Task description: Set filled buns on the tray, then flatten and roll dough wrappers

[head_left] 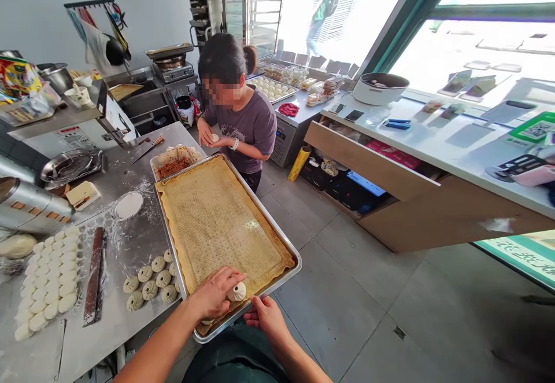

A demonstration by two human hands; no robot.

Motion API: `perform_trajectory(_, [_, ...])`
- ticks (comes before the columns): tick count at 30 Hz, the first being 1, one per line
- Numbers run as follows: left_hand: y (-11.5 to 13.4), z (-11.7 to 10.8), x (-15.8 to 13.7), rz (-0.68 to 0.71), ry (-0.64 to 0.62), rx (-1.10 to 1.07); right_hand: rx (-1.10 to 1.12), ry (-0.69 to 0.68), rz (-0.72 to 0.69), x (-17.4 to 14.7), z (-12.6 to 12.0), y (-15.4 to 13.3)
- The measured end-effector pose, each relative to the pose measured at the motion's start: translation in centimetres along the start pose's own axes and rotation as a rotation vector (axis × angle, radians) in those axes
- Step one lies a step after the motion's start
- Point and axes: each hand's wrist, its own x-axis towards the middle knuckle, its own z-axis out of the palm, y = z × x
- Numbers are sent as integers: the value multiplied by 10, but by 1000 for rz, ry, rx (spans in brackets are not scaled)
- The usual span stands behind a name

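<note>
At the tray's (296,262) near end, the right grip (267,319) is closed on the rim; the left grip (214,293) curls against a pleated bun (237,292) there, whether holding it I can't tell. Beyond the tray, a co-worker (255,114) cups dough (214,138).

Dough rounds (52,279) lay at the left of the table (82,339), with a rolling pin (94,276) just to their right; farther right sat a group of buns (150,289) (just left of the tray (225,221)). Another bun (237,291) was on the tray, at its near end. Filling (171,167) lay in a tub (191,153) at the tray's far left corner, a knife (141,150) left of it, a co-worker (247,111) beyond.
</note>
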Motion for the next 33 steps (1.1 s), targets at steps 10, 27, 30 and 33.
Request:
perform_trajectory(10, [0, -5, 9, 13, -102, 129, -11, 10, -5, -5, 3, -2])
perform_trajectory(27, [-9, 0, 8, 21, -33, 44, -7, 35, 1, -9, 8, -6])
perform_trajectory(30, [3, -5, -5, -13, 11, 34, -42, 32, 20, -11, 8, -10])
perform_trajectory(33, [6, -7, -46, -68, 221, -8, -129, -6, 92, -21, 3, -10])
